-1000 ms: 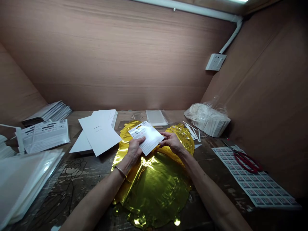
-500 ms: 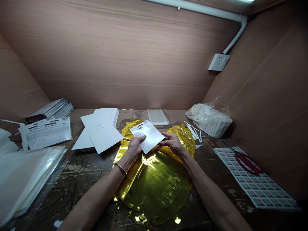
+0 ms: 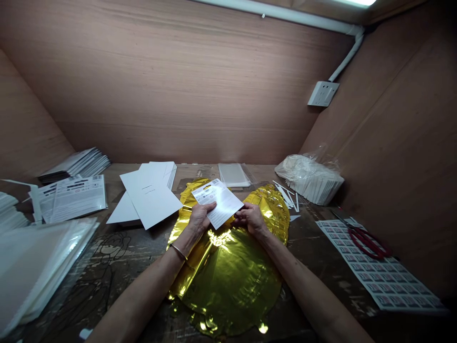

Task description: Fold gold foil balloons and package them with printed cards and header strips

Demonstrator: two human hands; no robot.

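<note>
My left hand (image 3: 200,216) grips a white printed header card (image 3: 218,202) by its lower left edge, thumb on top. The card has a hang slot and a barcode at its far end and is tilted above a gold foil balloon (image 3: 232,281). That balloon lies flat and uninflated on the table, creased and shiny. At the card's right corner is my right hand (image 3: 253,219), its fingers curled in and partly under the card. Whatever those fingers pinch is hidden.
White cards (image 3: 150,195) and clear sleeves (image 3: 233,175) lie behind. Left are packaged cards (image 3: 80,197) and plastic bags (image 3: 43,267). To the right, a bag of white strips (image 3: 309,178), loose strips (image 3: 287,196), a sticker sheet (image 3: 378,274) and red-handled scissors (image 3: 367,243).
My right hand has shifted slightly down and left, its fingers curling in below the card's right corner. The card in my left hand has barely moved.
</note>
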